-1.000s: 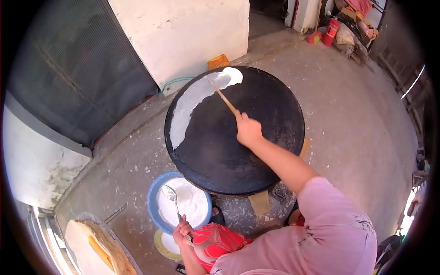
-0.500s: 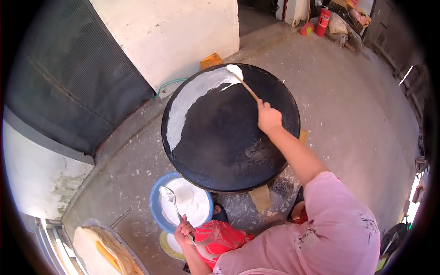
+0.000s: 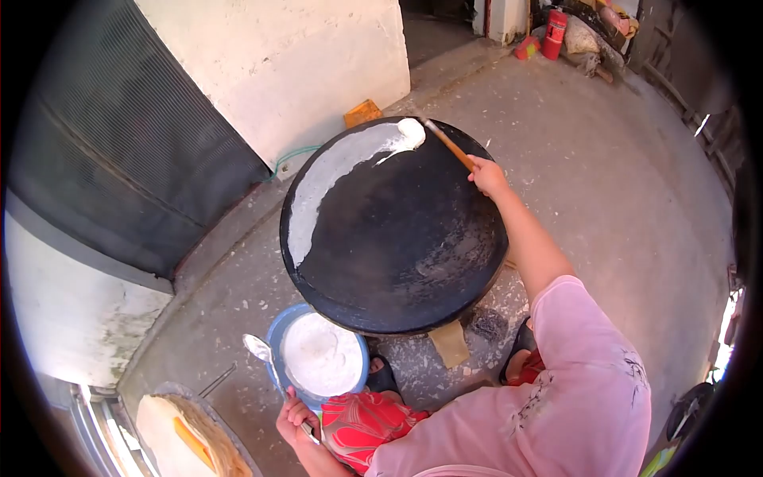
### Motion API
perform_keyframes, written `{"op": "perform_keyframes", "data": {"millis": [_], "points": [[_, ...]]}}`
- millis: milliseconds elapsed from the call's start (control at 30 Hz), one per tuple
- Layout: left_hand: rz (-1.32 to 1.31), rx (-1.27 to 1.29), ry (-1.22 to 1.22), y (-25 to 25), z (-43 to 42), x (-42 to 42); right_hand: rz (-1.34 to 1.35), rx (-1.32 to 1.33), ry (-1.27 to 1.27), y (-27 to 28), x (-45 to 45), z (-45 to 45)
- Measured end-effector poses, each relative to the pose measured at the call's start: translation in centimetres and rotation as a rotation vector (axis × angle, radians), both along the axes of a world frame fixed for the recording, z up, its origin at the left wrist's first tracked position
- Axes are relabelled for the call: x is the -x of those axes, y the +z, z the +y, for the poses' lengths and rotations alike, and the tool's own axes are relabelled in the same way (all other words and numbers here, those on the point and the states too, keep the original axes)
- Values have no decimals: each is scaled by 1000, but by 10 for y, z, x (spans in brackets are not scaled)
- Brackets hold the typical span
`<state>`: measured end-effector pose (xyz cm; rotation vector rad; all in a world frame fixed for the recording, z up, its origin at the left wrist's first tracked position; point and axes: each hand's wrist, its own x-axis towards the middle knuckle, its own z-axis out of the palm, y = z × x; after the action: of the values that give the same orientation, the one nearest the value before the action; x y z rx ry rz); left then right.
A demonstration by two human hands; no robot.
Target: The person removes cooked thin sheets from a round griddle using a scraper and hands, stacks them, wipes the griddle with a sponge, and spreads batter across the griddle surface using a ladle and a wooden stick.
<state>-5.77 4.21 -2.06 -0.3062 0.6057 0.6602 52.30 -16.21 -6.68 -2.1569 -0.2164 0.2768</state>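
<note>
Left grip (image 3: pixel 296 415) clasps one spoon (image 3: pixel 257 347); right grip (image 3: pixel 488 176) clasps one stick (image 3: pixel 451 145); one griddle (image 3: pixel 389 238).

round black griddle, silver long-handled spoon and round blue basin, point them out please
Round black griddle (image 3: pixel 397 230), head view: bare middle of its top.
Silver long-handled spoon (image 3: pixel 257 347), head view: its bowl.
Round blue basin (image 3: pixel 278 331), head view: upper left of its rim.

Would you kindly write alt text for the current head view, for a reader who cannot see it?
A person's right hand holds a stick over the far side of a round black griddle, its tip beside a curved strip of white batter. The left hand holds a spoon by a blue basin of batter; flatbreads are stacked at lower left.
</note>
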Motion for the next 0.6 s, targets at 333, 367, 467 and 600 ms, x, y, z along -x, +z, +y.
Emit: {"op": "perform_keyframes", "data": {"millis": [333, 367, 467, 600], "points": [[-110, -76, -15, 54, -30, -30, 330, -154, 57, 20, 17, 4], [-109, -75, -33, 53, -33, -35, 425, -178, 153, 24, 22, 8], [-117, -65, -66, 45, -37, -39, 232, -193, 135, -22, -1, -3], [-66, -40, -98, 45, -42, -50, 137, -183, 101, 12, 36, 18]]}}
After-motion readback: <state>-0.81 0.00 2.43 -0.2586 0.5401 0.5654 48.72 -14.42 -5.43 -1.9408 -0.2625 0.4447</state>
